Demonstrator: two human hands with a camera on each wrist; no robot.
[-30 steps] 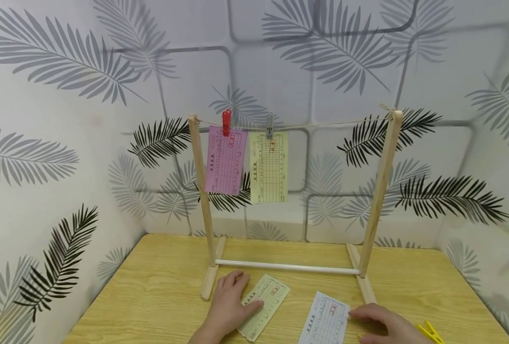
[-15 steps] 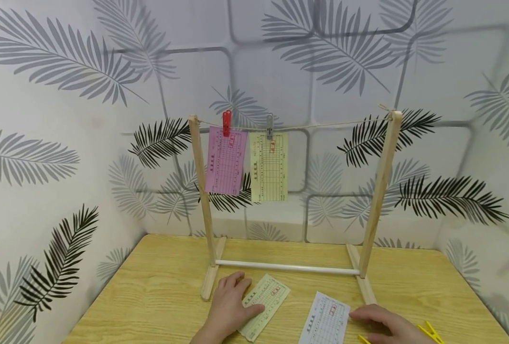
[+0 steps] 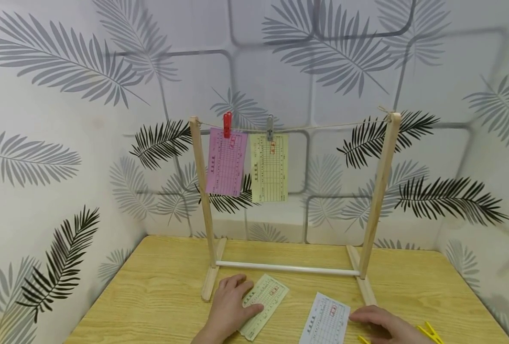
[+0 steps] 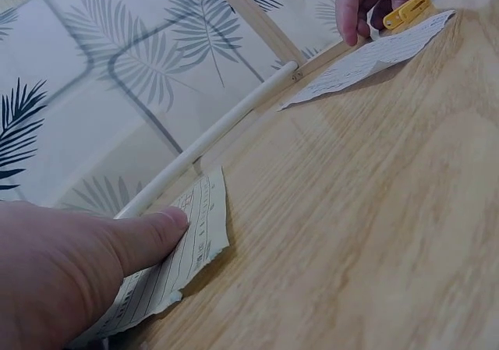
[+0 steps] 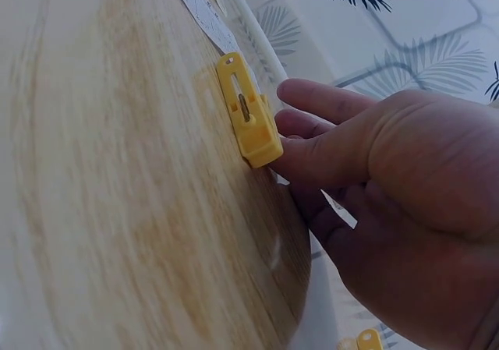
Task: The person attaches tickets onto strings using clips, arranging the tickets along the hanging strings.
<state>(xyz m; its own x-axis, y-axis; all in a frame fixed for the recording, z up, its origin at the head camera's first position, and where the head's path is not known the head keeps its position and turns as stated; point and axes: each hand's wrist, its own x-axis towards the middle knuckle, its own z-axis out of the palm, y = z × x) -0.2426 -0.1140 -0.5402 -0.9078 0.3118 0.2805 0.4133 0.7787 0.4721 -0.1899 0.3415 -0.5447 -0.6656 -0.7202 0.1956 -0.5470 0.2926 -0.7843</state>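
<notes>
My left hand (image 3: 228, 308) rests at the left edge of a pale yellow receipt slip (image 3: 271, 298) on the table. Its thumb lies flat over the slip; the other fingers stand beside the edge, partly hidden in the left wrist view. A white receipt slip (image 3: 325, 320) lies to the right, its bottom cut off by the head view. My right hand (image 3: 387, 326) is at that slip's right edge, fingers loosely bent. Its thumb tip meets a yellow clothespin (image 5: 249, 112) in the right wrist view, while the index finger (image 5: 323, 99) stays apart from it.
A wooden rack (image 3: 381, 191) with a white crossbar (image 3: 288, 267) stands behind the slips. From its string (image 3: 336, 126) hang a pink slip (image 3: 226, 165) under a red clothespin (image 3: 227, 125) and a yellow slip (image 3: 269, 172) under a grey clothespin (image 3: 270, 127). Another yellow clothespin (image 3: 430, 333) lies far right.
Both hands stay almost still, and the slips have not moved. A tip of the yellow clothespin shows more beside my right hand than a second ago. The head view has shifted slightly.
</notes>
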